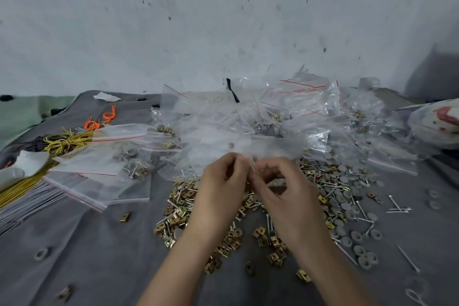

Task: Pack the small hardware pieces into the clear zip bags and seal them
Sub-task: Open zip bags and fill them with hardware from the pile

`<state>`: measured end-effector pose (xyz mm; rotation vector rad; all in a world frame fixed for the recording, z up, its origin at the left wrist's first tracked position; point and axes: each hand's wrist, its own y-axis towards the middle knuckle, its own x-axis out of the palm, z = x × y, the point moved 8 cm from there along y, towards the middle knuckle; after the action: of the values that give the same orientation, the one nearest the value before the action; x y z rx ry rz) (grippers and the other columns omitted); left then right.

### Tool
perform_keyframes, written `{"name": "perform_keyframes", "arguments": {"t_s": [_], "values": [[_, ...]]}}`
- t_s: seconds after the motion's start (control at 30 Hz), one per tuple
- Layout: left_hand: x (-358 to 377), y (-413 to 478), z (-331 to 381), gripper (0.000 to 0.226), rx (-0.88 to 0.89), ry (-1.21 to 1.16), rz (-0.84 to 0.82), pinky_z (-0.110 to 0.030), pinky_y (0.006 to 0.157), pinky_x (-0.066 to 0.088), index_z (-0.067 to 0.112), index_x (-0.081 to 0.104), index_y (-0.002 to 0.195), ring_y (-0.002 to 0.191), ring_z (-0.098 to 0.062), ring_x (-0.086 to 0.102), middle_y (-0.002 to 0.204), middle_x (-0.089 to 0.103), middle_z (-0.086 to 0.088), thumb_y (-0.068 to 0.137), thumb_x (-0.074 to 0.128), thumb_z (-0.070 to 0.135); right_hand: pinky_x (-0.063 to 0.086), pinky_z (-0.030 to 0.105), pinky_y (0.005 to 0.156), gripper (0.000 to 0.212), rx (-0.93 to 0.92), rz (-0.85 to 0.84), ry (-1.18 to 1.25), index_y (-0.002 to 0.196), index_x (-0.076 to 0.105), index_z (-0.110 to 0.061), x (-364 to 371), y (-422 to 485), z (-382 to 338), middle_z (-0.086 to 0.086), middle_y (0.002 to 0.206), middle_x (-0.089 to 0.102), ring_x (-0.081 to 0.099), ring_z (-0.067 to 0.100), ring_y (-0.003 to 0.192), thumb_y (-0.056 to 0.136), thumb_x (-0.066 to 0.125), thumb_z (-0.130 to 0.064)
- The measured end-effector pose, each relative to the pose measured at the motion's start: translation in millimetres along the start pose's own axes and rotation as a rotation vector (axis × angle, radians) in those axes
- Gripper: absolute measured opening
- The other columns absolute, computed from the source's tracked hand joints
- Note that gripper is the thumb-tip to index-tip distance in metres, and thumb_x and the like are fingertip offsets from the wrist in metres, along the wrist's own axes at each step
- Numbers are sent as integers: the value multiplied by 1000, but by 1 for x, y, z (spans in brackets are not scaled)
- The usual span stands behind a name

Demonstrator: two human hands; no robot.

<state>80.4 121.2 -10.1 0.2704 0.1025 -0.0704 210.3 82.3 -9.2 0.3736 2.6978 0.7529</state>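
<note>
My left hand [221,184] and my right hand [280,189] meet at the middle of the view. Both pinch the red-striped top edge of a clear zip bag [248,149], which stretches away from my fingers and holds one small dark piece. Under my hands lies a heap of brass-coloured clips [178,208]. Grey washers [347,206] and silver screws [332,184] are spread to the right of it. What my fingertips hold besides the bag edge is hidden.
A big pile of filled zip bags [293,107] rises behind my hands against the wall. Flat empty bags [99,174] lie at the left, beside yellow ties [62,141] and orange ties [99,119]. A grey cloth [87,243] covers the surface.
</note>
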Motion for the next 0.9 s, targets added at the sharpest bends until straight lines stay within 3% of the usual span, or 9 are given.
{"name": "perform_keyframes", "arguments": {"t_s": [0.1,0.27,0.43,0.53,0.63,0.7,0.73,0.83,0.9], "values": [[8,0,-10,26,-102,-151,-83,-36,77,61,7,71,95,93,-28,73,93,75,-12,101,48,15,50,13,71,12,-18,-7,-28,105,71,-30,-3,-6,1,-16,94,69,68,4,89,95,66,-36],[29,-9,-13,20,-68,-93,-230,-47,97,52,9,68,105,104,-30,68,103,73,-14,102,51,19,52,17,64,13,78,41,-15,102,63,-39,-9,-8,17,-17,88,69,68,4,79,94,67,-30],[13,-11,-18,22,-8,43,-82,-49,76,53,13,69,95,76,-27,67,85,73,-15,102,50,18,47,15,55,17,97,132,-9,97,58,-39,-17,-15,22,-15,82,65,64,4,68,91,68,-28],[6,-14,-21,19,6,34,-53,-37,68,58,14,67,95,73,-22,70,81,74,-9,101,50,14,46,11,75,33,1,101,-174,117,51,-45,-18,-19,10,-23,103,59,61,-3,97,88,63,-56],[11,-14,-27,16,-36,-38,-183,-34,66,54,7,65,98,72,-23,68,84,74,-15,100,49,6,15,26,122,98,-232,-181,-446,155,8,-47,1,-20,-2,-25,159,14,16,5,150,76,52,-85],[13,-15,-30,15,-52,-64,-274,-30,62,56,4,65,98,70,-19,70,83,74,-12,101,50,7,-14,27,122,120,-296,-355,-609,152,-23,-46,11,-21,3,-30,161,-19,-15,2,152,69,54,-88],[14,-16,-31,15,-68,-93,-313,-30,61,56,1,64,98,70,-21,70,83,74,-13,101,51,8,-19,26,120,123,-311,-405,-672,150,-28,-45,13,-21,7,-28,161,-20,-19,0,150,70,56,-86],[17,-18,-32,18,-94,-133,-405,-34,67,57,-1,63,104,77,-24,69,89,72,-18,101,53,13,-3,37,126,116,-384,-331,-753,159,3,-23,13,-20,4,-13,151,31,16,7,144,75,72,-63],[15,-18,-32,15,-50,-38,-393,-22,61,52,3,64,101,70,-11,66,80,72,-4,101,52,13,24,41,115,106,-400,-235,-724,155,23,-16,11,-20,1,-9,127,37,34,13,125,73,80,-48]]}}
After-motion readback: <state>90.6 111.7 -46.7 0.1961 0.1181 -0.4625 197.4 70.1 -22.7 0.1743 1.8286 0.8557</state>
